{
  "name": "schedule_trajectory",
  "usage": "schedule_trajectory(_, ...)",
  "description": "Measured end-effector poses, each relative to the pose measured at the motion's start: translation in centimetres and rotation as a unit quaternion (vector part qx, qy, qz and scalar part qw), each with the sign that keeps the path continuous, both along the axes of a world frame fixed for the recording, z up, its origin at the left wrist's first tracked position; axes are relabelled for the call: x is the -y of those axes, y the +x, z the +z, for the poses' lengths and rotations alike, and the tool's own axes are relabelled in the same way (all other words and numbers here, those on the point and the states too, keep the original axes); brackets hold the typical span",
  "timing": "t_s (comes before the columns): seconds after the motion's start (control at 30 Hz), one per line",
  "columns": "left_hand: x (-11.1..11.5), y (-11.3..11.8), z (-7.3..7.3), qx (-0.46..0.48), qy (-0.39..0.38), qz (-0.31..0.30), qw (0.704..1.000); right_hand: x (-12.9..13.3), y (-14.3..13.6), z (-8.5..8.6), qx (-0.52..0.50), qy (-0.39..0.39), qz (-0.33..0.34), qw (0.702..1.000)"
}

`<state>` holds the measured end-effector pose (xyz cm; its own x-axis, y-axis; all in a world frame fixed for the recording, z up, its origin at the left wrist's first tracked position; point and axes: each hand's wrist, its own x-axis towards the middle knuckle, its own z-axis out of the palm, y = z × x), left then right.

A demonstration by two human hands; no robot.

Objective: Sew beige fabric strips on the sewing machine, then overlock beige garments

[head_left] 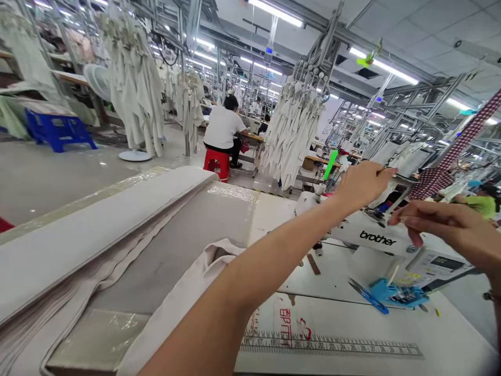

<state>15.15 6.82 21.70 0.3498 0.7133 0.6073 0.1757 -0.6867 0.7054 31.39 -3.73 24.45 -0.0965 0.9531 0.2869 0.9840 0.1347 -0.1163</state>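
Nearest, a ruler strip (332, 344) lay along the bench (450, 334), and to its left a loose cloth piece (191, 284) lay partly hidden by the left forearm, beside a stack of pale cloth (97, 230). None of this cloth was in the hands. No finished seam could be made out on it, so how much was done, and how much was left, could not be told.

A little further in, blue-handled snips (370, 296) lay against a blue tray (397, 293), both out of the hands. Behind them stood the white sewing machine (378, 238), where the work in hand was; the forearm crossed before its needle end, hiding whether it was ready to sew.

The left hand (366, 184) was raised above the machine, its fingers drawn together; the right hand (450, 227) hung near the machine's top, thumb and fingertips closed in a pinch. Whether either gripped a thread was too fine to tell. This handling seemed unfinished.

Beyond, pale cloth pieces (291, 136) hung in a bunch, and a person in white (223, 128) sat on a red stool (217, 163).
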Motion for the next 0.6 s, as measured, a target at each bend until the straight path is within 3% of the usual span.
schedule_trajectory(0.1,-0.1,0.1,0.1,0.0,0.0,0.019,1.0,-0.2,0.0,-1.2,-0.034,-0.001,-0.053,0.998)
schedule_trajectory(0.17,0.0,0.2,0.1,-0.007,0.003,0.026,1.0,-0.4,-0.1,-1.7,0.053,0.078,-0.142,0.985)
schedule_trajectory(0.23,0.1,0.1,0.1,-0.012,0.01,0.026,1.0,-0.4,-0.6,-1.9,0.137,0.098,-0.192,0.967)
schedule_trajectory(0.3,0.3,0.1,0.1,-0.018,0.013,0.023,0.999,-0.3,-1.7,-2.0,0.195,0.088,-0.187,0.959)
schedule_trajectory(0.47,0.2,0.2,0.2,-0.016,0.005,0.032,0.999,-2.0,-4.8,-2.0,0.302,0.063,-0.095,0.946)
schedule_trajectory(0.6,0.2,0.2,0.2,-0.005,0.012,0.039,0.999,-4.0,-4.4,-1.3,0.335,0.08,-0.12,0.931)
